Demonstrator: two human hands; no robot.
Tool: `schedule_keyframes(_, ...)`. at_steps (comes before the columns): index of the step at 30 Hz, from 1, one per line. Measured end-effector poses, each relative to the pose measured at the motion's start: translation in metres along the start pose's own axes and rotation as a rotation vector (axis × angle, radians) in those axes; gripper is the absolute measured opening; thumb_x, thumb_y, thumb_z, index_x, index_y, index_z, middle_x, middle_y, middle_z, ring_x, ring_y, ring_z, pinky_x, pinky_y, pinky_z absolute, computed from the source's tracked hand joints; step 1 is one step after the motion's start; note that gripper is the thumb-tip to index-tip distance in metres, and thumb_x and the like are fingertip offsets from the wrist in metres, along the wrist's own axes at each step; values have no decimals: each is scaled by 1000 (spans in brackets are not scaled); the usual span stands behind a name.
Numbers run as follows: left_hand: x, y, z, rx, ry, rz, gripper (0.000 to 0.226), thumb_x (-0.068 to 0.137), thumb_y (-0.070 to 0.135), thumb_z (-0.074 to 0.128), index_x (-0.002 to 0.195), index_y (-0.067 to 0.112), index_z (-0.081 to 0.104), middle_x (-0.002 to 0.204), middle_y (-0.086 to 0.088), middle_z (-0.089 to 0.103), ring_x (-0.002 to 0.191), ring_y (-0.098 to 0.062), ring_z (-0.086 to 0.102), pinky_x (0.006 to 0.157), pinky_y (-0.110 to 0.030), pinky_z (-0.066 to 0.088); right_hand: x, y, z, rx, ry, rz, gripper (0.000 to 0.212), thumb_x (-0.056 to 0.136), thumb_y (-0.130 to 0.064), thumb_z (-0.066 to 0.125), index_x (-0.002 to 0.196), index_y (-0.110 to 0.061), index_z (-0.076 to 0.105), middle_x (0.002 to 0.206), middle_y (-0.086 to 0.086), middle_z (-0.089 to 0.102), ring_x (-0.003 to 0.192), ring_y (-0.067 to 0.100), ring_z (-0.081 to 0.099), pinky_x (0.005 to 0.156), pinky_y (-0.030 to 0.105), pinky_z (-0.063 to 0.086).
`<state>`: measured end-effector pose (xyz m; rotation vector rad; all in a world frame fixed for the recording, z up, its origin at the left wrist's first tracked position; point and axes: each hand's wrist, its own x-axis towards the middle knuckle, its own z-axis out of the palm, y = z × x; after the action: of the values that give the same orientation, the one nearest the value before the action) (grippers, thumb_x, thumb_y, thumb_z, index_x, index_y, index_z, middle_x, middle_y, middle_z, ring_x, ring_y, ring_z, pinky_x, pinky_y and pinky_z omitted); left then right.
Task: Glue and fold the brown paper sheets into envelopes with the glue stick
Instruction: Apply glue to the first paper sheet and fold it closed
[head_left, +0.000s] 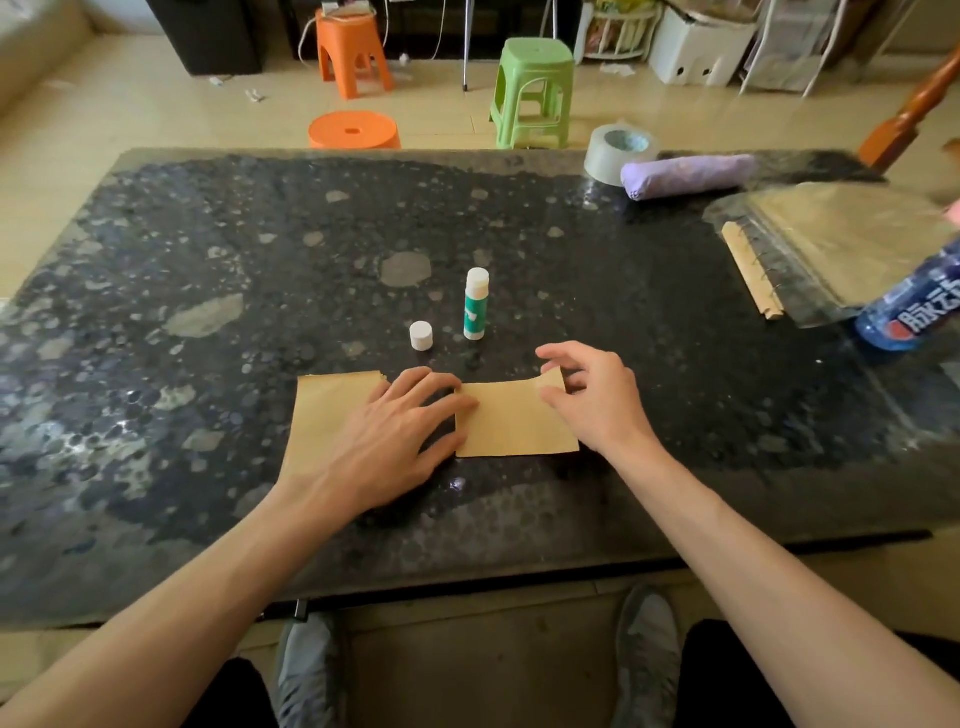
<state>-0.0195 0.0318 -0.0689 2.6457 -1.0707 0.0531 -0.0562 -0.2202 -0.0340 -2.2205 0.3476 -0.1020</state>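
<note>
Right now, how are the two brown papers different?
The left paper lies flat, partly under the left hand. The right paper has its far corner curled up, pinched by the right hand. The left paper is half hidden, while the right paper shows almost whole. Both are brown and lie on the table, near the glue stick.

A lived-in home room: tiled floor (130, 104), plastic stools in orange (350, 49) and green (535, 91), a low dark stone table (208, 260), storage clutter (696, 47) along the wall.
</note>
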Motion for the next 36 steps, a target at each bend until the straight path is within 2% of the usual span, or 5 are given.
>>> schedule_keyframes(9,-3,-1,1,-5,43,-61,52,93,53,64,139,30,59,143,13,54,135,-15,47,96,-34,46,45,-29,38,-60,80,-182,59,86,-50,81,136,-25,62,131,-5,62,124,14,55,100,34,48)
schedule_keyframes(17,-7,0,0,-19,28,-79,54,92,60,61,137,32,58,146,15,53,139,-11,44,93,-27,38,61,-34,60,42,74,-151,30,98,-37,71,125,-22,69,122,-9,70,116,8,61,102,41,53)
schedule_keyframes(23,-8,1,2,-10,35,-54,58,90,70,59,134,33,57,145,15,51,139,-10,45,93,-27,39,44,-29,37,178,92,-186,22,96,-31,75,114,-20,69,100,-21,73,97,-4,71,86,16,57)
schedule_keyframes(32,-5,-1,-5,-35,16,-22,67,84,78,60,135,35,58,141,17,53,133,-10,47,99,-35,44,16,-19,0,299,75,-86,18,97,-34,73,112,-23,68,104,-16,73,96,-5,70,75,11,55)
schedule_keyframes(36,-2,-2,-13,93,7,95,65,89,76,40,129,34,70,138,5,63,127,-18,58,100,-37,47,6,-12,-2,290,25,-57,13,97,-34,73,106,-29,66,100,-19,71,95,-8,69,73,8,54)
